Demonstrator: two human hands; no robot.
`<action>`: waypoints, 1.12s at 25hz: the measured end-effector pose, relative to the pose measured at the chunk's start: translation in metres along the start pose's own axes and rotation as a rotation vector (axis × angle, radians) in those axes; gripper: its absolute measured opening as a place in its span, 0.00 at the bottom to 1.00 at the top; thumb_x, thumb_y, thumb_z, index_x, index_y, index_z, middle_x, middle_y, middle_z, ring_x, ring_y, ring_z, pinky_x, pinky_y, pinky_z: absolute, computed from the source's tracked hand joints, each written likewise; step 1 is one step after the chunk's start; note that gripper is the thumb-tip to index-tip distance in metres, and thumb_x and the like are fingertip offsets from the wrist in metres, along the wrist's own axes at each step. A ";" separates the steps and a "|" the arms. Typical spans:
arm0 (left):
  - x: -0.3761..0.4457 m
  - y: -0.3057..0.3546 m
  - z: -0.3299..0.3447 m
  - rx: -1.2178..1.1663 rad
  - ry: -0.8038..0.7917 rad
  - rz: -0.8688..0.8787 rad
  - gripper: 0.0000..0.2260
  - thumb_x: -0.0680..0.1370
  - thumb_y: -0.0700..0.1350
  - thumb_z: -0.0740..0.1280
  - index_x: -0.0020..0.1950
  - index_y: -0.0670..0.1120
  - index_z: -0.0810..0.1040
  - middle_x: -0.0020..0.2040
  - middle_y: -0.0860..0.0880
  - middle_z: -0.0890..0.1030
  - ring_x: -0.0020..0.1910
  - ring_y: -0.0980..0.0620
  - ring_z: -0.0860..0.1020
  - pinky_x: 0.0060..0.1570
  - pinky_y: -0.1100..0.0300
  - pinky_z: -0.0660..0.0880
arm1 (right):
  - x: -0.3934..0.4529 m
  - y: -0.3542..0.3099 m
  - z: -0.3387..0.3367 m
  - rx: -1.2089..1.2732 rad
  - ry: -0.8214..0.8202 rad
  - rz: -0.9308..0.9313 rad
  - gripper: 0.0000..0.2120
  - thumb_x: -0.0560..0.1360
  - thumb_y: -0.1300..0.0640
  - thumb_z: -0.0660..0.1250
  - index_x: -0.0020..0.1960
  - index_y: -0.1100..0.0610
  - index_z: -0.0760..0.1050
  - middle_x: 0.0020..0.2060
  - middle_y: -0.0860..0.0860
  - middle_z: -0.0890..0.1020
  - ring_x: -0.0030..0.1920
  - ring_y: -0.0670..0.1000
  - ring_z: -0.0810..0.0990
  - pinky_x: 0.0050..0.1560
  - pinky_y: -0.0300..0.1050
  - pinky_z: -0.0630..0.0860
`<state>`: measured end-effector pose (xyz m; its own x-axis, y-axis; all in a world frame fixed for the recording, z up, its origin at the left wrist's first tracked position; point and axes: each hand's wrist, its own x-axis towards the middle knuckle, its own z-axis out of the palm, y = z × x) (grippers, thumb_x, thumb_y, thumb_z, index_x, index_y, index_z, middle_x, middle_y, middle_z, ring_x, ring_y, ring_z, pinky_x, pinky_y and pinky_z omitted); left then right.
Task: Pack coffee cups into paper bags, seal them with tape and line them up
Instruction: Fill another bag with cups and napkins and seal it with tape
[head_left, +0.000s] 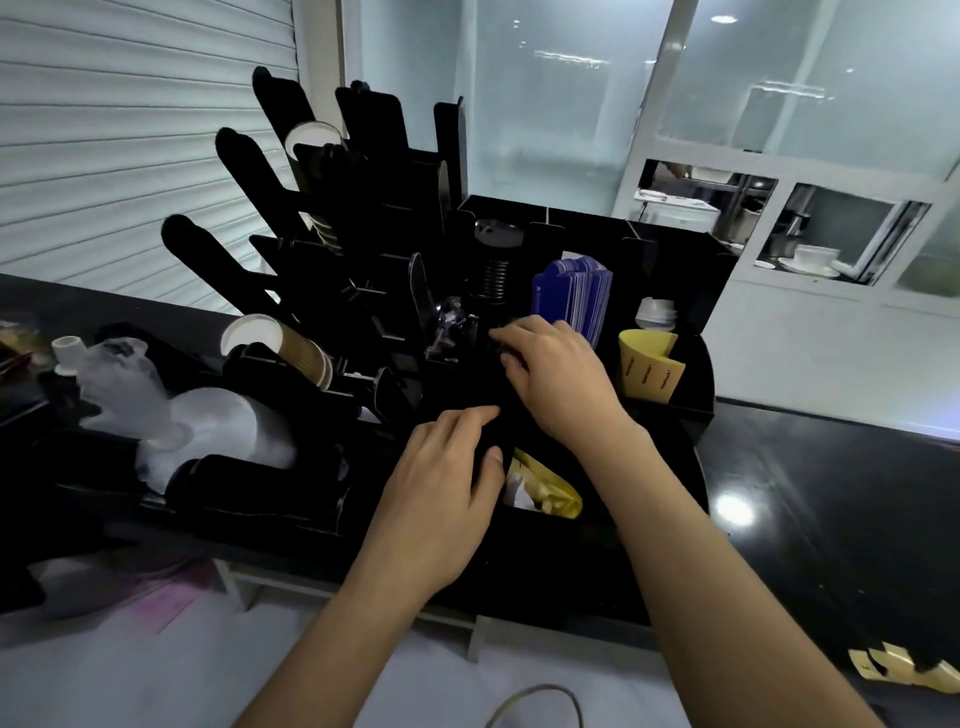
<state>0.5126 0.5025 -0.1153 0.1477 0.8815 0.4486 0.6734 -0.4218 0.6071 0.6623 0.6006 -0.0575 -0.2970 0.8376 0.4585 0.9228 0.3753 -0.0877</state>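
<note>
Still gathering supplies | both hands at frame centre in the black organizer (670, 244) | left hand (441, 483) grips a dark divider edge, right hand (558, 376) pinches something dark, unclear what | next: free a paper bag, fetch cups (280, 345).

A stack of dark blue plastic cards (571, 296) stands upright in the black compartment organiser (691, 270); a white roller shutter (130, 130) hangs behind.

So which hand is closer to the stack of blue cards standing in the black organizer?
Right. The right hand is just below-left of the stack of blue cards, fingertips near its base. The left hand is lower, farther away.
</note>
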 end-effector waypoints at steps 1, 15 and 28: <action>0.000 -0.002 0.000 -0.004 -0.003 -0.004 0.19 0.83 0.53 0.56 0.74 0.56 0.66 0.70 0.60 0.70 0.69 0.60 0.65 0.65 0.61 0.68 | 0.007 0.001 0.002 -0.093 -0.051 -0.025 0.19 0.85 0.54 0.58 0.75 0.49 0.72 0.68 0.49 0.77 0.62 0.56 0.74 0.62 0.51 0.70; -0.007 -0.006 0.000 -0.026 -0.014 -0.004 0.20 0.83 0.53 0.57 0.75 0.56 0.65 0.70 0.60 0.70 0.67 0.61 0.64 0.62 0.65 0.66 | 0.025 0.002 -0.021 -0.003 0.058 -0.010 0.10 0.80 0.58 0.66 0.60 0.52 0.82 0.50 0.51 0.86 0.55 0.56 0.81 0.62 0.55 0.72; -0.015 0.002 -0.003 -0.055 -0.041 0.028 0.20 0.83 0.54 0.57 0.75 0.58 0.64 0.70 0.64 0.67 0.69 0.64 0.62 0.54 0.72 0.64 | 0.031 0.005 -0.044 -0.033 0.013 0.001 0.07 0.79 0.55 0.70 0.55 0.48 0.81 0.48 0.46 0.85 0.55 0.53 0.79 0.61 0.50 0.63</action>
<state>0.5098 0.4881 -0.1184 0.1965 0.8767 0.4390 0.6277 -0.4565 0.6306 0.6687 0.6110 -0.0049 -0.2931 0.8328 0.4695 0.9308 0.3608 -0.0588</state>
